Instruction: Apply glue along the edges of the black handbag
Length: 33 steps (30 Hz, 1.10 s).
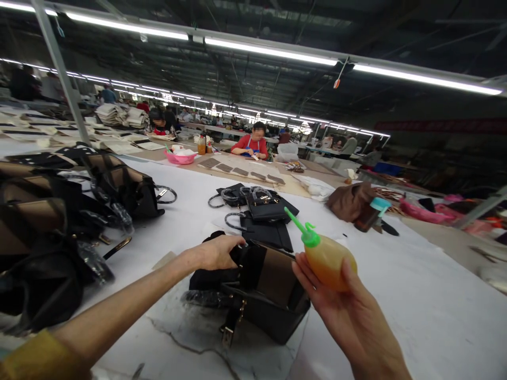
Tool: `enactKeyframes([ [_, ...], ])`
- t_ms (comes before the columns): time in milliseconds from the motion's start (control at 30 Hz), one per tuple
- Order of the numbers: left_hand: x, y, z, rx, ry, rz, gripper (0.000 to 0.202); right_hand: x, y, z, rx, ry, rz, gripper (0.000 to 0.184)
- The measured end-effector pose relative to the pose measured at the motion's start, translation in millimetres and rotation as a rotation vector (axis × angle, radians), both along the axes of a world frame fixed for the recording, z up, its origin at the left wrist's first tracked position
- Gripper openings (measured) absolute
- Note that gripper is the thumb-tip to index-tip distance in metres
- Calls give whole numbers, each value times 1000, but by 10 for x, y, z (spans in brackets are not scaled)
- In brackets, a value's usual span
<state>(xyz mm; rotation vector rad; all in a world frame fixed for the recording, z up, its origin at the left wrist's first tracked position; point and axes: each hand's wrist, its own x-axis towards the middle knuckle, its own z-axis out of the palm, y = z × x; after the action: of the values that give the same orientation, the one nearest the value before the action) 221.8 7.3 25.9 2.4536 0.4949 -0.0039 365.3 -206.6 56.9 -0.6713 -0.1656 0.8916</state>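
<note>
"What's in the right hand (344,312)?"
"A squeeze bottle (331,258) of amber liquid (320,268), gripped between thumb and fingers, its green nozzle (310,237) pointing up and leftward."
"And the black-and-brown handbag (273,277)?"
"On the white-covered desk (400,301), between both hands. The left hand (217,252) touches its upper edge; I can't tell whether it's gripping."
"Just beyond?"
"Black bags (267,232), heaped together."

The left hand (216,253) holds a dark bag (273,316) by its edge on the white tabletop (420,295); the right hand (348,314) holds a green-nozzled bottle (330,261), tilted. Beyond is a person in red (241,143).
</note>
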Motion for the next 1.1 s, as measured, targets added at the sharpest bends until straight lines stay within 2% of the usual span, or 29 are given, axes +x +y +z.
enactKeyframes([
  [67, 51, -20, -9, 93, 16, 32, 43, 7, 2, -9, 5, -11, 7, 44],
  [133, 102, -53, -14, 145, 60, 92, 51, 13, 4, -21, 5, -16, 17, 44],
  [200, 154, -90, -26, 215, 69, 101, 59, 15, 6, -33, 5, -18, 23, 45],
  [300, 232, -129, -55, 339, 38, 39, 45, 6, 2, -36, 17, -12, 20, 45],
  [400, 285, -150, -74, 389, 50, 61, 42, -8, -3, -22, 24, -12, 21, 45],
  [567, 323, -181, -77, 307, 94, 173, 67, -28, -3, -14, 25, 1, 20, 44],
  [833, 465, -150, -169, 274, 179, 308, 66, -69, -19, -29, 20, -15, 24, 40],
  [967, 483, -142, -259, 217, 152, 356, 59, -71, -30, -38, 19, -16, 34, 39],
  [1100, 470, -175, -370, 86, 79, 343, 36, -67, -36, -46, 16, -16, 49, 38],
])
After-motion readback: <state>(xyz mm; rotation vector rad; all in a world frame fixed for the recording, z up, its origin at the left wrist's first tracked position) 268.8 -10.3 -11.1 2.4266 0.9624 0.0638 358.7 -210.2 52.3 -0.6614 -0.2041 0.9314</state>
